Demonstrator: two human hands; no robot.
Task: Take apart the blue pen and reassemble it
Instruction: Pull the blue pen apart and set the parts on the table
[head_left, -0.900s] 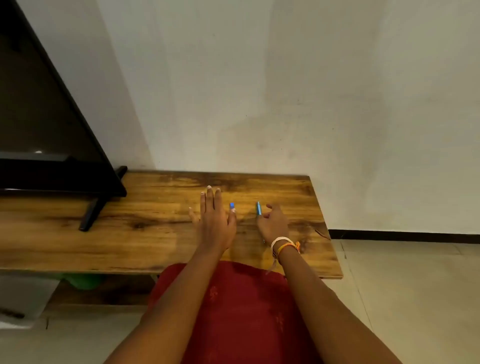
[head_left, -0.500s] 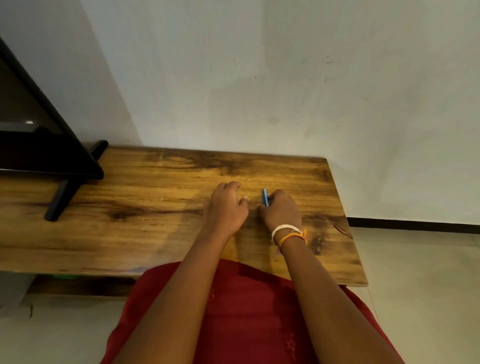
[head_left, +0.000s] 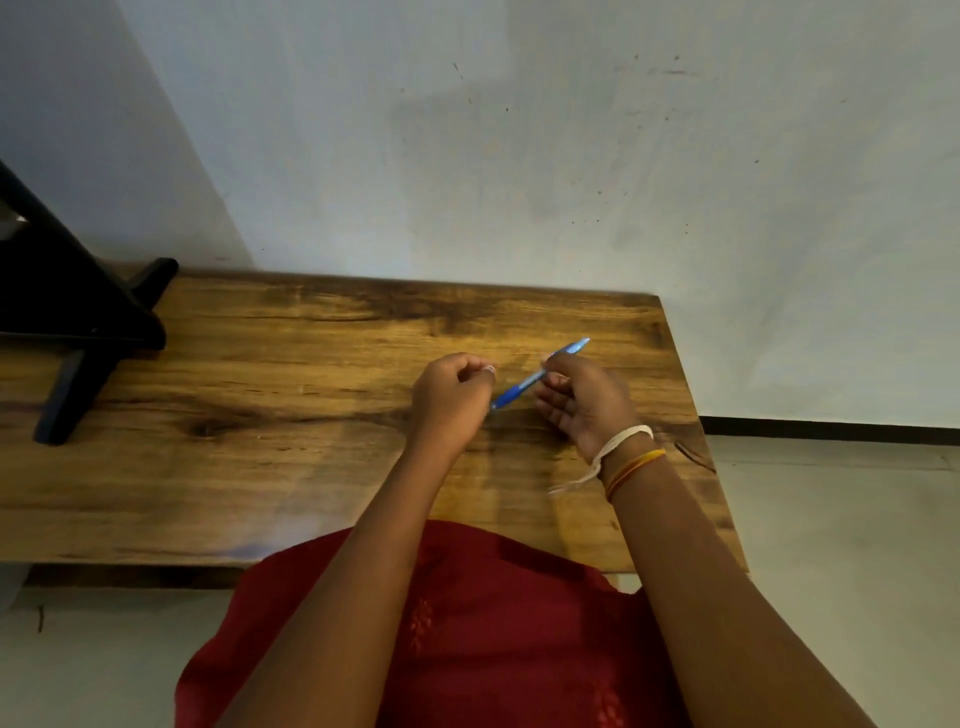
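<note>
The blue pen (head_left: 524, 387) is held slanted above the wooden table (head_left: 291, 415), its pale end pointing up and to the right. My right hand (head_left: 584, 402) pinches the pen's middle between thumb and fingers, palm turned towards me. My left hand (head_left: 449, 397) is curled with its fingertips at the pen's darker lower end and seems to grip that end. The contact itself is hidden by the fingers. No loose pen part shows on the table.
A black screen on a black stand (head_left: 78, 332) occupies the table's left end. The table stands against a white wall, and its right edge (head_left: 696, 415) lies close to my right hand. My red clothing (head_left: 467, 623) fills the bottom of the view.
Both hands lay on the table beside the pen and a small blue piece. My left hand curled over that piece, and now both hands hold the pen lifted off the table.
</note>
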